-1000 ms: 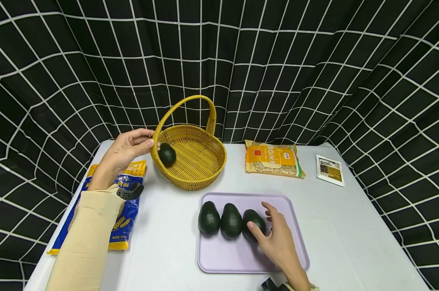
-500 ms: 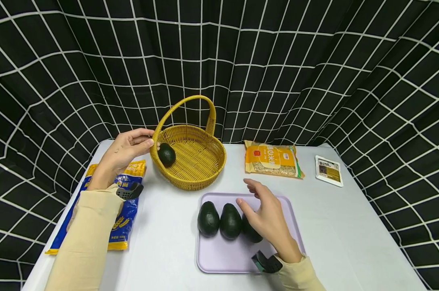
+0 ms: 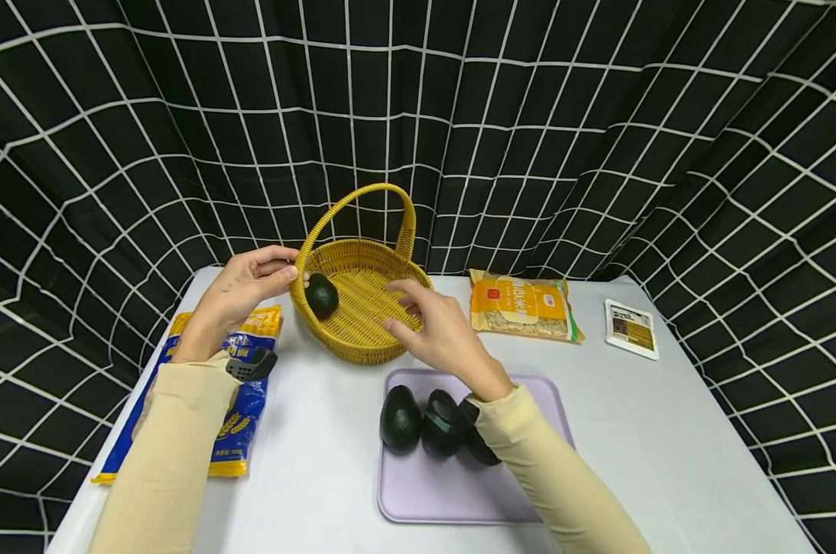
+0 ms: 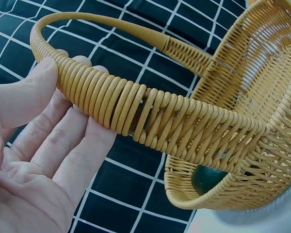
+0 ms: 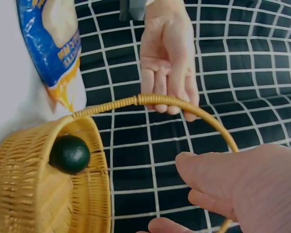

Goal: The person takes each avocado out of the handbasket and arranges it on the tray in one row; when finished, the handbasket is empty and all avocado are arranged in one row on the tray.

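My left hand point(image 3: 241, 288) holds the handle point(image 4: 102, 94) of a yellow wicker basket point(image 3: 366, 354), thumb on one side and fingers curled beneath it in the left wrist view. One dark green avocado point(image 3: 323, 298) lies inside against the basket's left wall. Over the basket's right rim, my right hand point(image 3: 440, 327) has thumb and fingers spread, with nothing between them. Behind it on a lilac tray point(image 3: 453, 496) sit an avocado point(image 3: 400, 419) at the left, a second avocado point(image 3: 437, 446) and a third avocado point(image 3: 483, 449), the latter two partly covered by my right wrist.
Under my left forearm lies a blue and yellow food packet point(image 3: 241, 415). An orange bag of grain point(image 3: 525, 306) lies at the back, right of the basket. Farther right is a small white-edged packet point(image 3: 630, 328). A black gridded cloth point(image 3: 529, 154) hangs behind the white table point(image 3: 674, 438).
My right hand has moved from beside the rightmost avocado on the tray, up and left to the basket, carrying nothing. My left hand keeps its hold on the handle.
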Demonstrator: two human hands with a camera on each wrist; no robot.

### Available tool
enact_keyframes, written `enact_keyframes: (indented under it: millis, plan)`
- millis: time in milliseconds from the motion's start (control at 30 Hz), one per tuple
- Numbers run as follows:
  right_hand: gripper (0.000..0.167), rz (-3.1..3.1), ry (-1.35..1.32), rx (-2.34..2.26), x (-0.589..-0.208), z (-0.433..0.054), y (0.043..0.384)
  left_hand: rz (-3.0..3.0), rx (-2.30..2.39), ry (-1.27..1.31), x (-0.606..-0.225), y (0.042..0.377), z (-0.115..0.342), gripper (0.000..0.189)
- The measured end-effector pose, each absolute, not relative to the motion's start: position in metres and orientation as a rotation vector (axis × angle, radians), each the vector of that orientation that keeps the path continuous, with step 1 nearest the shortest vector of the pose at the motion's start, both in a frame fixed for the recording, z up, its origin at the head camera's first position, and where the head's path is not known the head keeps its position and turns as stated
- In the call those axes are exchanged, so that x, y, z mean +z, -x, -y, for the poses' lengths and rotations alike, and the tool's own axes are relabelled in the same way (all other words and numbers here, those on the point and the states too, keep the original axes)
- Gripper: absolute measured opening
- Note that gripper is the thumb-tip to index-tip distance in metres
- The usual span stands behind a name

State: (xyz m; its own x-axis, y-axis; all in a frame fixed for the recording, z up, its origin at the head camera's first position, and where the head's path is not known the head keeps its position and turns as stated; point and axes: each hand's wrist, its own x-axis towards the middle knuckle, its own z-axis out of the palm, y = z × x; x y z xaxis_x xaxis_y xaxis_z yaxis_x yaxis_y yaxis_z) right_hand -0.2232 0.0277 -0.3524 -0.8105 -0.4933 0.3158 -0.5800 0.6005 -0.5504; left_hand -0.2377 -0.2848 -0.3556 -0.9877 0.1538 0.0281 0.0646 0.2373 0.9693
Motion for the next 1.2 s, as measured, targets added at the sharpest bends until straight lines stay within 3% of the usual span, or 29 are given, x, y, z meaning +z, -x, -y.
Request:
enact_keyframes:
  millis: [567, 1200]
  plan:
    - [0.046, 2.971, -1.011, 0.866, -0.358, 0.04, 0.296, -2.414, 1.883, -0.182, -0.356, 0.241, 0.286, 0.039]
    - [0.053, 3.203, -0.861, 0.914, -0.397, 0.09, 0.339, -2.438, 1.867, -0.162, -0.359, 0.243, 0.286, 0.037]
